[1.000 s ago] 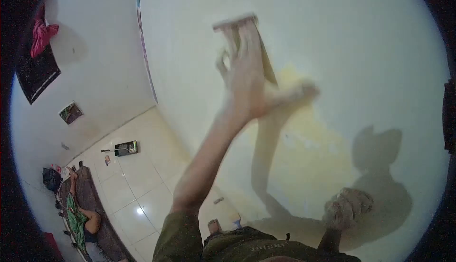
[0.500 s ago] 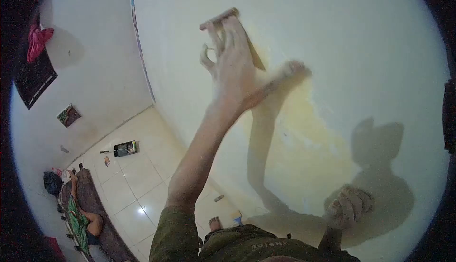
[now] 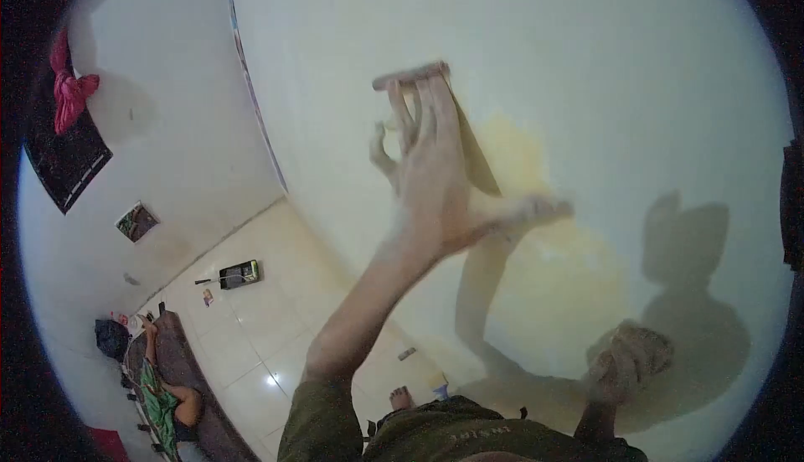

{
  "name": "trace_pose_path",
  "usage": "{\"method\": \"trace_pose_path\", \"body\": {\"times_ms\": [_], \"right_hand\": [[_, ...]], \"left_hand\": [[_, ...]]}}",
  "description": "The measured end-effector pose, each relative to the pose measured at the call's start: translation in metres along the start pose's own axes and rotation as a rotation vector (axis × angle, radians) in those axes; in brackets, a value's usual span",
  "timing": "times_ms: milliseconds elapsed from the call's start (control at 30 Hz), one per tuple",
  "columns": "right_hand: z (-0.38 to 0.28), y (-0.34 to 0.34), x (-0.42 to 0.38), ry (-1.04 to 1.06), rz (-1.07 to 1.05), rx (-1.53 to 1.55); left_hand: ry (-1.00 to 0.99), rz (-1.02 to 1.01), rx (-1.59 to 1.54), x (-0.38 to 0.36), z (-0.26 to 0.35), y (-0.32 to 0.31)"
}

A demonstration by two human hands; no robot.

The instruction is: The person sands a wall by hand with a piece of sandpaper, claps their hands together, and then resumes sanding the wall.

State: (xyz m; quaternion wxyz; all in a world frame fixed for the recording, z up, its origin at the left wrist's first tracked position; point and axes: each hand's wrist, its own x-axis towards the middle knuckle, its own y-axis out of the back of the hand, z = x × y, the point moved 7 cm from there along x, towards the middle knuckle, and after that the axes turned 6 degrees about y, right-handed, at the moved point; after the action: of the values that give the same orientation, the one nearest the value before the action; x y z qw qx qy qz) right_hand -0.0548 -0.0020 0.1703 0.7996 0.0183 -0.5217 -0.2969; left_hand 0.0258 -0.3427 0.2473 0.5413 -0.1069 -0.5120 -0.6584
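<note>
My left hand (image 3: 431, 173) lies flat against the pale wall (image 3: 586, 68), fingers stretched and thumb out to the right. Beneath it is a brown sheet that looks like sandpaper (image 3: 479, 165), held to the wall; its upper edge curls over at the fingertips. A yellowish patch (image 3: 553, 269) with whitish streaks shows on the wall below and right of this hand. Lower right, my right hand (image 3: 624, 366) is closed, held up close to the wall. Its fingers are blurred and pale with dust, and I cannot make out what they hold.
A black paint tray (image 3: 240, 274) with a roller handle lies on the tiled floor (image 3: 226, 328). By my foot (image 3: 401, 397) are a brush (image 3: 440, 385) and a small block (image 3: 407, 354). Another person (image 3: 180, 403) lies on a dark mattress (image 3: 197, 378) at lower left.
My left hand and the sandpaper have slid down and slightly right along the wall. The view has shifted a little. My right hand stays closed in about the same place.
</note>
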Motion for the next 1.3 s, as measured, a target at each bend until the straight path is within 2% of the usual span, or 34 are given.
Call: {"method": "trace_pose_path", "body": {"times_ms": [33, 67, 167, 200, 300, 333, 400, 433, 467, 567, 600, 667, 733, 767, 833, 900, 967, 1033, 1067, 1167, 1267, 1300], "right_hand": [[-0.001, 0.002, 0.003, 0.020, 0.013, 0.007], [0.001, 0.007, 0.004, 0.030, 0.015, 0.014], [0.005, 0.005, 0.013, -0.007, -0.002, -0.003], [0.006, 0.003, 0.014, -0.035, -0.022, -0.012], [0.004, -0.004, 0.008, -0.033, -0.091, -0.048], [0.006, -0.005, 0.009, -0.021, -0.118, -0.062], [0.008, -0.003, 0.010, -0.016, -0.170, -0.081], [0.009, -0.004, 0.014, -0.019, -0.131, -0.079], [0.007, -0.005, 0.019, -0.025, -0.089, -0.077], [0.005, -0.009, 0.018, -0.061, -0.074, -0.074], [0.008, -0.006, 0.016, -0.066, -0.101, -0.066], [0.009, -0.007, 0.015, -0.073, -0.084, -0.034], [0.011, -0.003, 0.021, -0.076, -0.050, -0.030], [0.011, -0.001, 0.020, -0.080, -0.035, -0.036], [0.007, 0.002, 0.019, -0.087, -0.019, -0.039], [0.002, 0.007, 0.024, -0.078, 0.002, -0.037], [0.003, 0.013, 0.010, -0.111, -0.002, 0.055], [-0.002, 0.026, -0.008, -0.156, 0.013, 0.164], [-0.006, 0.033, -0.020, -0.174, 0.016, 0.232], [-0.022, 0.051, -0.075, -0.304, -0.024, 0.342], [-0.046, 0.076, -0.151, -0.515, -0.082, 0.321], [-0.051, 0.093, -0.178, -0.565, -0.128, 0.337]], "left_hand": [[0.010, 0.008, 0.000, 0.012, -0.006, 0.004], [0.067, -0.032, -0.436, 0.034, -0.026, -0.001], [0.013, 0.049, -0.141, 0.025, -0.003, 0.013], [-0.070, 0.098, -0.164, 0.002, 0.003, 0.000], [-0.050, 0.071, -0.026, 0.007, -0.003, -0.005], [0.002, -0.008, -0.420, 0.032, -0.019, -0.004], [0.035, 0.043, -0.381, 0.037, -0.016, 0.001], [0.036, 0.080, -0.358, 0.042, -0.012, 0.005], [-0.023, 0.139, -0.083, 0.020, 0.005, 0.001], [-0.108, 0.130, -0.248, -0.003, 0.014, -0.006], [0.017, 0.050, -0.240, 0.020, -0.013, -0.022], [0.135, -0.021, -0.415, 0.046, -0.020, -0.018], [0.101, 0.049, -0.112, 0.026, 0.010, -0.001], [0.029, 0.066, -0.121, -0.005, 0.031, -0.008], [0.000, -0.017, -0.135, -0.014, 0.029, -0.014], [0.132, -0.017, -0.339, 0.027, -0.009, -0.015], [0.123, -0.006, -0.374, 0.033, -0.001, -0.003], [-0.010, 0.008, -0.251, -0.012, 0.042, -0.003], [-0.099, 0.021, -0.391, -0.047, 0.069, 0.005], [-0.076, -0.137, -0.273, -0.100, 0.073, -0.013], [-0.028, -0.214, -0.199, -0.127, 0.076, -0.029], [-0.026, -0.184, -0.237, -0.139, 0.083, -0.035]]}}
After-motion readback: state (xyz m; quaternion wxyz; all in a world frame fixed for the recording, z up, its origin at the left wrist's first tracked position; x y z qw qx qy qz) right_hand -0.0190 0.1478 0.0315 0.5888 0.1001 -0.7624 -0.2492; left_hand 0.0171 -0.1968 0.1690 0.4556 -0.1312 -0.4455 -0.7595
